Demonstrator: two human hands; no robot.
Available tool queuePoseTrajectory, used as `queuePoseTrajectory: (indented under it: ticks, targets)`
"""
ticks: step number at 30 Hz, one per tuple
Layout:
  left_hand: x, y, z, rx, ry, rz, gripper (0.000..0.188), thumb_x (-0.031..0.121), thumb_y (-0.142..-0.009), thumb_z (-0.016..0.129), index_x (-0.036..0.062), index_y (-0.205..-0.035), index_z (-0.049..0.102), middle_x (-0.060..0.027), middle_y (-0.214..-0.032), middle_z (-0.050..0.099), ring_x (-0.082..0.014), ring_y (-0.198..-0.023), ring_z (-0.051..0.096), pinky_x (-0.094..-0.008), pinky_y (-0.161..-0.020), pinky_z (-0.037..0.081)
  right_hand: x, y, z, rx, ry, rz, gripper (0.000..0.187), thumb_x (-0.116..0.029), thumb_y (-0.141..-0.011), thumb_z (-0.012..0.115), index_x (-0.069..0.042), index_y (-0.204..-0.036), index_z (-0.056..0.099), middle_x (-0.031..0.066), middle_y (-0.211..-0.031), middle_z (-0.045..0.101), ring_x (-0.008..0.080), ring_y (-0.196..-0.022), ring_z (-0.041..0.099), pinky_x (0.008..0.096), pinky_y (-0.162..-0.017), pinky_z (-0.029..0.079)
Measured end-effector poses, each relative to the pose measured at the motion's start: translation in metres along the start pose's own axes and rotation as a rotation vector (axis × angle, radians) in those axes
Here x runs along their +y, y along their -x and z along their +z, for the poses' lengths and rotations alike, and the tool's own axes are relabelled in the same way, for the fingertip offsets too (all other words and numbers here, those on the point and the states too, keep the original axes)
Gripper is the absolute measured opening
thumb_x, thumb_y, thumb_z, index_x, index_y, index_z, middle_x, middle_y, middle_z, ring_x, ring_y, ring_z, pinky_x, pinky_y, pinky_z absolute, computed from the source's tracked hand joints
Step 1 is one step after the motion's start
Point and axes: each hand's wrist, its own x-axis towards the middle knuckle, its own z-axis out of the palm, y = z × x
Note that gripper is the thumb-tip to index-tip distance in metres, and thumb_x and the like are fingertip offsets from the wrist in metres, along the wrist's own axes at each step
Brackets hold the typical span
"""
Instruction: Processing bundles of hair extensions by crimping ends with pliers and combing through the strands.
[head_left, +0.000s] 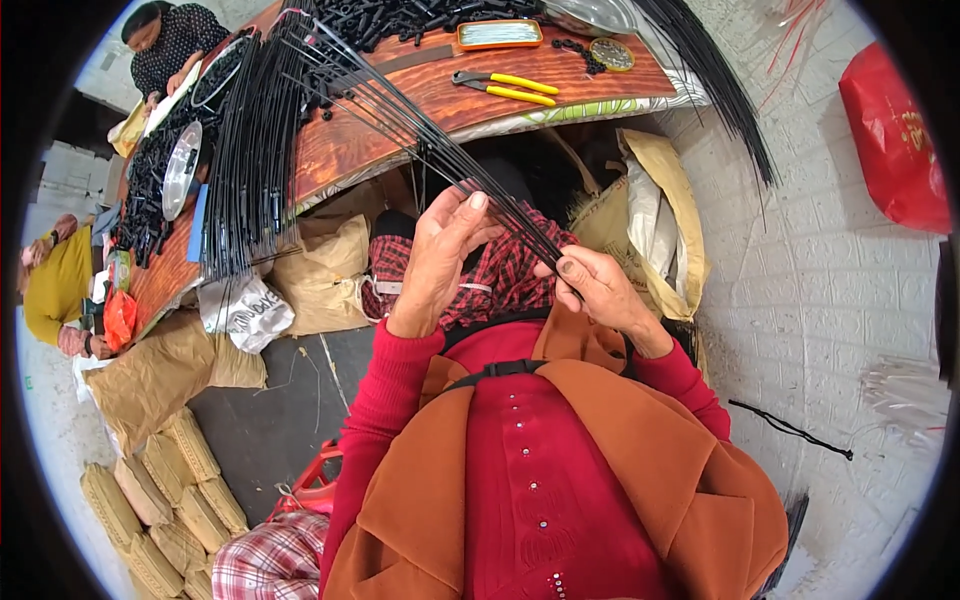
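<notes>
Both my hands are on a bundle of thin black rods (522, 220), which slants from the table's far side down toward my chest. My right hand (605, 290) is closed round the near end of the bundle, its thumb on top. Farther up, my left hand (445, 250) has its palm turned up and its fingers curled against the rods, thumb raised. Toward the table the rods fan out apart. To their left, a thick row of similar black rods (255, 150) hangs over the table edge.
The brown wooden table (600, 85) bears yellow-handled pliers (505, 88), an orange tray (499, 34) and piled black parts (400, 20). Two people sit at the left. Sacks (325, 265) stand below the table; packed bundles (165, 490) lie lower left. A red bag (895, 140) is at right.
</notes>
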Motion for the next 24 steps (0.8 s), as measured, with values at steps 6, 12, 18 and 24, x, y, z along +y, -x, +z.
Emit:
queuePoseTrajectory:
  ticks: [6,12,18,24]
  targets:
    - [-0.016,-0.009,-0.008,0.031,0.102,-0.047,0.019,0.021,-0.084,0.057,0.0067,-0.095,0.052,-0.0004,-0.088,0.059,-0.0100,-0.079,0.057,-0.0264,-0.074,0.046,0.007,-0.001,0.001,0.016,-0.048,0.069,0.038,-0.031,-0.093,0.037,0.002,-0.101,0.053,-0.0022,-0.056,0.044,0.0033,-0.048,0.038,0.0173,-0.046,0.031]
    - [-0.042,-0.021,-0.022,-0.017,0.280,-0.130,0.013,0.020,-0.084,0.056,0.0090,-0.091,0.055,0.0013,-0.084,0.059,-0.0098,-0.077,0.057,-0.0239,-0.070,0.047,0.014,-0.001,0.000,0.040,-0.052,0.223,0.032,-0.026,-0.093,0.035,0.001,-0.100,0.053,-0.0006,-0.057,0.049,0.0042,-0.044,0.041,0.0176,-0.042,0.033]
    - [-0.061,-0.026,-0.033,0.036,0.318,-0.188,0.012,0.021,-0.084,0.056,0.0091,-0.089,0.055,0.0015,-0.079,0.057,-0.0089,-0.074,0.056,-0.0230,-0.067,0.047,0.024,-0.005,0.007,0.141,-0.031,0.276,0.027,-0.021,-0.092,0.035,-0.001,-0.090,0.052,0.0022,-0.059,0.053,0.0054,-0.042,0.043,0.0188,-0.041,0.036]
    - [-0.067,-0.024,-0.033,0.057,0.304,-0.184,0.013,0.021,-0.085,0.055,0.0092,-0.090,0.054,0.0018,-0.078,0.056,-0.0088,-0.073,0.055,-0.0226,-0.066,0.045,0.040,-0.006,0.007,0.230,0.034,0.181,0.022,-0.016,-0.091,0.039,0.003,-0.088,0.050,0.0081,-0.069,0.059,0.0108,-0.053,0.055,0.0226,-0.050,0.045]
